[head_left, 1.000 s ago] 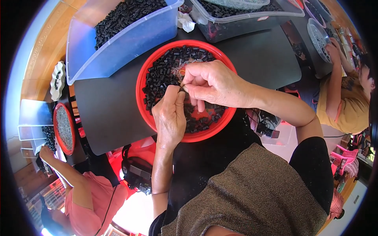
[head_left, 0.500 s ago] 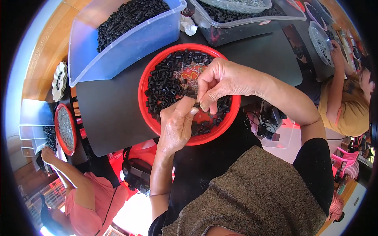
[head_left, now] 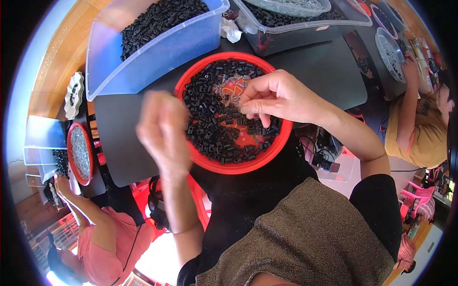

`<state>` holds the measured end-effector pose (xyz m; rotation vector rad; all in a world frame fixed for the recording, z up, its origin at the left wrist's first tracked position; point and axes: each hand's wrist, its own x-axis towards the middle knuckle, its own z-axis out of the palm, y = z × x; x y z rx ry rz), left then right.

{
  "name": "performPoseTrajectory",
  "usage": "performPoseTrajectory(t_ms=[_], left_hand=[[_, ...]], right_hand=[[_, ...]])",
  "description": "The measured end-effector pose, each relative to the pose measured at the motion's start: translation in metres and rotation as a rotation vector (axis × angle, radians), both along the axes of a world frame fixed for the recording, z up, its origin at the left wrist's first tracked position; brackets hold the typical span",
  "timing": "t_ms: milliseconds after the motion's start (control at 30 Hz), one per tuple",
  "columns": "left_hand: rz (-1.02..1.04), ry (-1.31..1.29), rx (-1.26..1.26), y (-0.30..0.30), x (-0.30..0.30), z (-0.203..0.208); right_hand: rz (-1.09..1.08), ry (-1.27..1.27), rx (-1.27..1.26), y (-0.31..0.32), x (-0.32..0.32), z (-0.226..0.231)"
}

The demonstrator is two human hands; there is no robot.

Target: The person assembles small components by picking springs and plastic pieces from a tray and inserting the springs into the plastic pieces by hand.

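A red round basin (head_left: 230, 168) holds many small black plastic tube-like pieces (head_left: 205, 107) and little clear or silvery bits (head_left: 234, 86). Over its right half is my right hand (head_left: 281, 97), thumb and fingers drawn together in a pinch; anything between the tips is too small to make out. My left hand (head_left: 164, 133) is at the basin's left rim, above the dark tabletop. Motion smears its fingers, so whether it holds anything is unclear.
A clear bluish bin (head_left: 152, 71) of black pieces stands beyond the basin at left, another clear bin (head_left: 291, 35) at right. People work at the left (head_left: 112, 238) and right (head_left: 417, 124). A red tray of clear bits (head_left: 79, 152) sits at far left.
My left hand has come away from my right hand and swung left, out past the basin's rim. My right hand remains over the basin, its fingers slightly shifted.
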<state>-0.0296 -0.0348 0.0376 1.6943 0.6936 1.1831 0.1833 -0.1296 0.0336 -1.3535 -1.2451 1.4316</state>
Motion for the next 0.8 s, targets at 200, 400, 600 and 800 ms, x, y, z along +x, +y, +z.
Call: performPoseTrajectory(t_ms=[200, 400, 600, 800], left_hand=[[0.426, 0.328, 0.298, 0.086, -0.011, 0.073], [0.339, 0.185, 0.196, 0.056, -0.002, 0.024], [0.349, 0.108, 0.15, 0.035, 0.005, -0.014], [0.348, 0.088, 0.138, 0.041, 0.006, -0.041]], right_hand=[[-0.009, -0.458, 0.348, 0.019, -0.014, -0.001], [-0.093, -0.675, 0.501, 0.036, -0.016, -0.013], [-0.015, -0.775, 0.591, 0.055, -0.028, -0.032], [0.169, -0.781, 0.544, 0.059, -0.048, -0.021]])
